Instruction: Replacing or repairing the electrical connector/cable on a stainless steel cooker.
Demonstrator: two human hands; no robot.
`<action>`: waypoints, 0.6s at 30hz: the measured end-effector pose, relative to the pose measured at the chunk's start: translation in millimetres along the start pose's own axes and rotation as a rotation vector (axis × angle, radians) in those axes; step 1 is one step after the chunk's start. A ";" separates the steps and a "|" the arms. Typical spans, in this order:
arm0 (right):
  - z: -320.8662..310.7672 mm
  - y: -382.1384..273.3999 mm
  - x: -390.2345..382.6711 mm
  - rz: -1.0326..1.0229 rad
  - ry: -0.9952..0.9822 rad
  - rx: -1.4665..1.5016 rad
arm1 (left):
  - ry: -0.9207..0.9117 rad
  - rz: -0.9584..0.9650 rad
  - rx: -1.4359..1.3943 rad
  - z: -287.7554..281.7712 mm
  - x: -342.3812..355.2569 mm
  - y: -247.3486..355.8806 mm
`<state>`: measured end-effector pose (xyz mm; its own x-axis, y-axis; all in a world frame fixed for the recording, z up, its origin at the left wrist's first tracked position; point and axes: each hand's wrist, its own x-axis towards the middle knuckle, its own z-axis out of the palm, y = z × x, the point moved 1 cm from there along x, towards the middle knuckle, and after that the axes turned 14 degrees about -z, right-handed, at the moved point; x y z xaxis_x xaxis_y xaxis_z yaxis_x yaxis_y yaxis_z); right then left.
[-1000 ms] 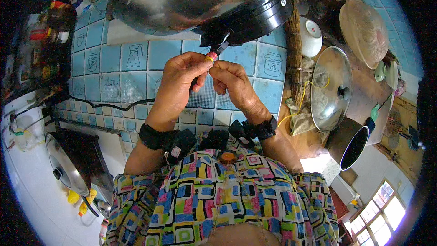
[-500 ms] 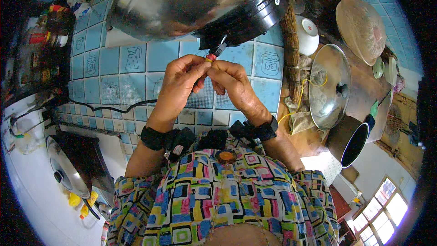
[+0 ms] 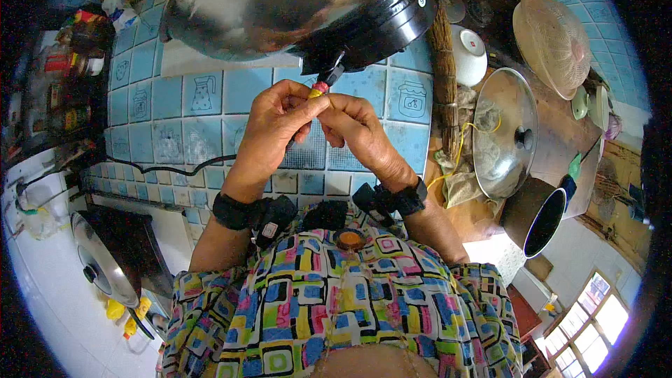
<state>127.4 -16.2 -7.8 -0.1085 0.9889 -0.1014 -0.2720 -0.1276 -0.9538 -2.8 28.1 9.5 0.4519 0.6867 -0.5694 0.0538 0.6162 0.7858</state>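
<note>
Over the past second little has altered: both hands keep their pinch, and slightly more yellow shows on the band (image 3: 318, 89) than half a second ago, suggesting that handling there is continuing. The slim black piece (image 3: 332, 75) carrying that red-and-yellow band lies on the near side of the black base (image 3: 374, 31), its bright metallic tip pointing at it; contact cannot be confirmed. The left hand (image 3: 278, 122) is closed, thumb against fingers, on the band; the right hand (image 3: 360, 129) is pinched just beside it, what it grips being hidden. Above the base sits a large, curved, polished metal pan (image 3: 280, 3). Glazed blue tiles (image 3: 241, 91) with line drawings extend left of and nearer than the base. To its right: a rough bundle of stalks (image 3: 444, 63), a smooth white bowl (image 3: 467, 57), a domed transparent lid (image 3: 500, 154) and a fine-meshed round basket (image 3: 546, 45).
</note>
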 end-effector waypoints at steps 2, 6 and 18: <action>-2.4 0.2 -2.5 -0.002 -0.001 0.004 | 0.000 -0.035 0.008 1.8 -0.3 3.5; -0.3 -5.8 -0.1 0.008 -0.007 0.061 | 0.032 -0.012 -0.040 4.2 -1.3 1.6; 1.6 -5.9 -1.2 -0.004 -0.031 0.110 | -0.048 -0.153 -0.151 -2.2 2.3 -0.1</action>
<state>127.6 -16.7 -1.6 -0.1364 0.9868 -0.0870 -0.3756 -0.1328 -0.9172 -3.7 30.5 7.6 0.4908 0.5637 -0.6644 -0.0072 0.7651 0.6439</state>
